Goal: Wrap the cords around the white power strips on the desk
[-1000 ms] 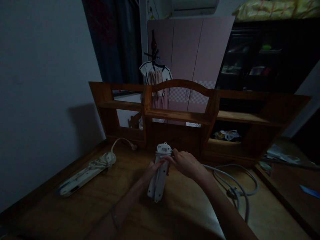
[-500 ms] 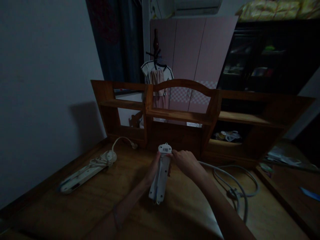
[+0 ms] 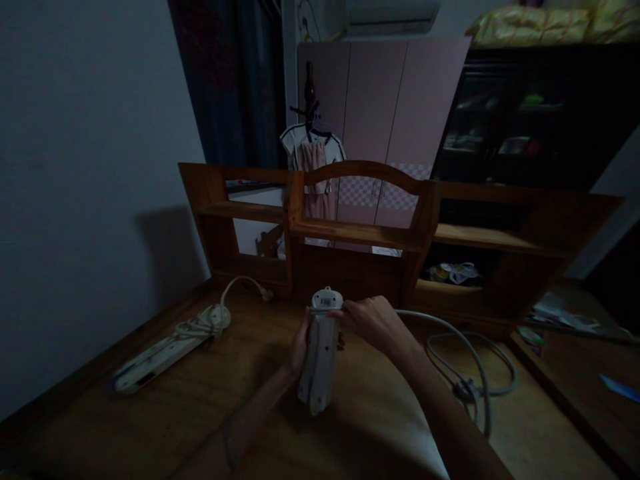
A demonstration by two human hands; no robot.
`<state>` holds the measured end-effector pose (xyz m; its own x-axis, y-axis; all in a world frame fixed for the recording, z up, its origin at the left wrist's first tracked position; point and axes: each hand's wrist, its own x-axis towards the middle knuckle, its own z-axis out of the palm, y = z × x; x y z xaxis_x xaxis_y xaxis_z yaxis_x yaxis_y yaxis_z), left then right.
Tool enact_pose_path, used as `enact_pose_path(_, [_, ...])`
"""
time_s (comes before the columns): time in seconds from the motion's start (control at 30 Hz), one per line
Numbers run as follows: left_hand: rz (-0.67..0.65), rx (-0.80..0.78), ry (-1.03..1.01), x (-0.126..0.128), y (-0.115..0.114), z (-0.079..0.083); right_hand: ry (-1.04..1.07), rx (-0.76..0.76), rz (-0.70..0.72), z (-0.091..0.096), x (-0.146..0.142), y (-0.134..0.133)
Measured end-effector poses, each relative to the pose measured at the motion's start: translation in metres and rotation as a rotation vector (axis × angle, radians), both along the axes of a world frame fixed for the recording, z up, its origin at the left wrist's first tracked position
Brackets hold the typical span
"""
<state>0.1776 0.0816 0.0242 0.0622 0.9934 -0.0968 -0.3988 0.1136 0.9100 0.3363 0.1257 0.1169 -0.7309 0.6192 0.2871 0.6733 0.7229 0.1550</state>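
Observation:
A white power strip (image 3: 320, 350) is held upright over the wooden desk, its back side toward me. My left hand (image 3: 299, 343) grips it from the left side, fingers wrapped behind it. My right hand (image 3: 373, 320) pinches its grey cord (image 3: 465, 363) right at the strip's top end. From there the cord runs to the right and lies in loose loops on the desk.
A second white power strip (image 3: 165, 350) with its cord bundled lies on the desk (image 3: 375, 413) at the left. A wooden shelf unit (image 3: 360, 230) stands along the desk's back edge. The wall is at the left. Papers (image 3: 560, 310) lie at the right.
The strip has been turned and lifted slightly, and my left hand has moved further round it. My right hand has drawn the cord up at the top; the loops on the desk have shifted.

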Motion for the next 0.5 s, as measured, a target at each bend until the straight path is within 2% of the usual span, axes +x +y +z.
enact_pose_path(0.1, [0.001, -0.03, -0.089, -0.004, 0.001, -0.008, 0.018, 0.025, 0.008, 0.004, 0.005, 0.0])
enact_pose_path(0.3, [-0.051, -0.145, -0.244, -0.004, 0.01, -0.023, 0.022, 0.034, -0.082, 0.0, 0.006, 0.007])
enact_pose_path(0.5, [-0.118, -0.215, -0.32, -0.004, 0.017, -0.031, 0.029, -0.025, -0.117, -0.006, 0.009, 0.012])
